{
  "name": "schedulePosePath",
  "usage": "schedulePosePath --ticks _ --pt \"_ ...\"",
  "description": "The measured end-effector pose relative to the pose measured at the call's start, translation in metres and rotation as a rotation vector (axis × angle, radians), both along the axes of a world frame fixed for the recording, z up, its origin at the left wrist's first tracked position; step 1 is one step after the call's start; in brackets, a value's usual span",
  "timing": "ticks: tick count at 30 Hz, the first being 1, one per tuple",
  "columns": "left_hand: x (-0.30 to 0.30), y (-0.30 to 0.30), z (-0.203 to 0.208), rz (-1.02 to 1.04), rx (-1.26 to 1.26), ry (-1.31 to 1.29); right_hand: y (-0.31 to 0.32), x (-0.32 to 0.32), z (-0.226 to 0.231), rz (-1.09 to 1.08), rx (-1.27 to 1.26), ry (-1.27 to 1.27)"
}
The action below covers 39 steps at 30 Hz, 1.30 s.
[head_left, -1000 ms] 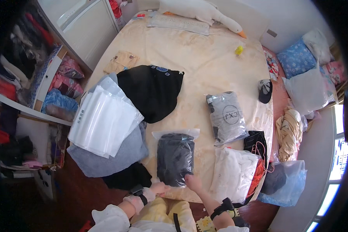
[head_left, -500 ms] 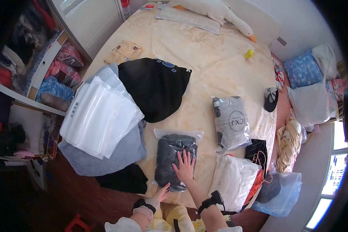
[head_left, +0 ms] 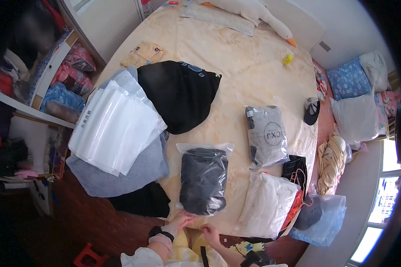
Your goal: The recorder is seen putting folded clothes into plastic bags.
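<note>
Straight ahead of my hands, on the cream patterned bedsheet (head_left: 236, 84), lies the rectangular clear plastic bag packed with dark grey folded cloth (head_left: 203, 180). Its long axis runs away from me, near end toward my fingers; a pale translucent strip (head_left: 205, 147) crosses its far end.

My left hand (head_left: 182, 220) is the nearer. Its fingers reach inward just at the bag's near edge; whether they touch or pinch the plastic I cannot tell. My right hand (head_left: 211, 235) stands lower and closer to my body, just right of the left hand and apart from the bag. Its fingers are curled; I see nothing in them, but cannot confirm that they are empty.

Both forearms slant inward from the lower edge.

Left of the hands lies a crumpled black cloth (head_left: 142, 200); to their right and farther out, a flat clear plastic bag of white fabric (head_left: 267, 204).
</note>
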<state>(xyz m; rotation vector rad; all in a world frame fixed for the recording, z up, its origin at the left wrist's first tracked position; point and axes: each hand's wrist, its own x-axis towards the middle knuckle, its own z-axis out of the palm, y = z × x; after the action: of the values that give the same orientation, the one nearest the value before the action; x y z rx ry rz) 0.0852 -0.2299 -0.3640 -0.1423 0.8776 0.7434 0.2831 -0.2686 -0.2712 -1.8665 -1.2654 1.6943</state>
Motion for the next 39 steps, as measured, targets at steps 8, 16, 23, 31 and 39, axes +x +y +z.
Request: schedulePosePath --ticks 8,16,23,31,39 --pt "0.005 -0.004 -0.026 0.06 0.03 0.437 0.044 -0.042 -0.011 0.379 0.635 -0.412" --pt "0.041 0.034 0.009 0.052 0.171 0.649 0.115 -0.033 0.013 0.18 0.76 -0.388" --pt "0.045 0.05 0.001 0.424 -0.003 0.579 0.115 -0.04 -0.011 0.108 0.757 -0.445" --pt "0.038 0.054 -0.025 0.411 -0.064 0.513 0.179 -0.043 -0.05 0.115 0.868 -0.428" --pt "0.03 0.081 -0.036 0.222 0.191 0.637 0.24 -0.066 -0.011 0.308 0.763 -0.701"
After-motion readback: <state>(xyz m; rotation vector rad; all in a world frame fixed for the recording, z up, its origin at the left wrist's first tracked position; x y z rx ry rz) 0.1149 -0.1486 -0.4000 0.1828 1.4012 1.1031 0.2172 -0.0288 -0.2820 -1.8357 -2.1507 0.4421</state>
